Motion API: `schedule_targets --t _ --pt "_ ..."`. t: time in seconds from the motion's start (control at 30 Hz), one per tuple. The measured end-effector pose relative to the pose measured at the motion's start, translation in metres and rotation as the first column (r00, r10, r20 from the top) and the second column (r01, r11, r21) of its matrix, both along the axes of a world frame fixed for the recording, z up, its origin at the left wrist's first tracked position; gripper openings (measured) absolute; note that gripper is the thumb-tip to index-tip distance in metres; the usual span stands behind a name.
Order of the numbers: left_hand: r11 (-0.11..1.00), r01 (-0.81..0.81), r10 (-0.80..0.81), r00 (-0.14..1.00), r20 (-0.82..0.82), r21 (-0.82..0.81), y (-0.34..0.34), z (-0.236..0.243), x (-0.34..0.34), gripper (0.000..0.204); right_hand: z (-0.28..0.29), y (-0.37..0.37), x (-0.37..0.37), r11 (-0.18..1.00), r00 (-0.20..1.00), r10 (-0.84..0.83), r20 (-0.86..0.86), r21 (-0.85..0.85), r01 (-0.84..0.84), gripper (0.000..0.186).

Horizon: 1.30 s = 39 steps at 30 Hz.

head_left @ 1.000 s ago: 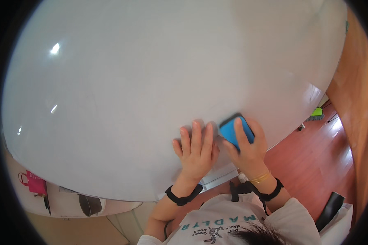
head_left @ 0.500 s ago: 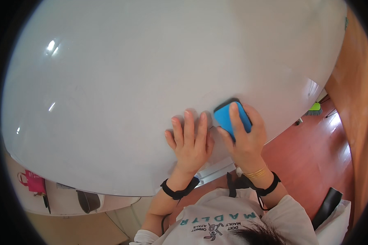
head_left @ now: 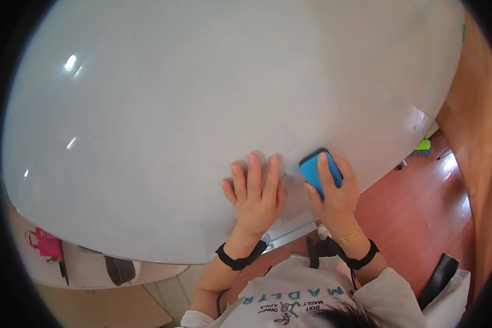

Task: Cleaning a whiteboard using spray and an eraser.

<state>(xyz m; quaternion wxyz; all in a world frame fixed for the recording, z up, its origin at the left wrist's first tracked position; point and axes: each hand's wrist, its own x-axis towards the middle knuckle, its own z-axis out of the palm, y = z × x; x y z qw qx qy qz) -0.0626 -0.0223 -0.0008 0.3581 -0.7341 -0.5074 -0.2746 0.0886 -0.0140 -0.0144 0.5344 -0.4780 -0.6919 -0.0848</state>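
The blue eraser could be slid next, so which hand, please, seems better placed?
Probably the right hand: it grips the blue eraser, while the left hand rests spread on the white board, holding nothing.

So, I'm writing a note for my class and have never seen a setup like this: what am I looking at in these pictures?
There is no robot here, just a person's two bare hands. The view comes from a wide fisheye camera on the person's head, looking down, so straight edges look bent. The big glossy white board fills most of it. The left hand lies palm down on the board, fingers spread, holding nothing. The right hand grips a blue block with a dark edge. Between the left hand and the block, a short dark mark shows on the board. Each wrist wears a black band.
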Motion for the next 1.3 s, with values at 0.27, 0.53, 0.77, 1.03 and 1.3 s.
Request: schedule_targets --t 0.27,0.53,0.77,1.03,1.3 --pt "0.999 -0.033 0.033 0.999 -0.029 0.008 0.0 -0.001 -0.003 0.047 0.002 0.0 0.003 0.998 0.998 0.062 0.002 -0.033 -0.062 0.054" --pt "0.999 -0.03 0.029 0.999 0.026 0.012 0.002 -0.002 0.0 0.044 -0.002 0.002 0.007 0.999 0.999 0.03 -0.013 -0.034 -0.031 0.056" --pt "0.998 -0.055 0.054 0.998 0.044 0.021 0.002 -0.003 0.008 0.04 -0.001 0.004 0.015 0.998 0.999 0.037 -0.006 -0.043 -0.037 0.054" --pt "0.999 -0.043 0.042 0.999 0.031 0.012 0.004 -0.004 0.009 0.038 -0.011 0.005 0.019 0.994 0.999 0.053 -0.012 -0.095 -0.054 0.052" --pt "0.999 -0.044 0.044 0.999 0.014 0.009 0.001 -0.003 0.007 0.039 -0.016 0.005 0.021 0.992 0.998 0.066 -0.016 -0.102 -0.067 0.055"
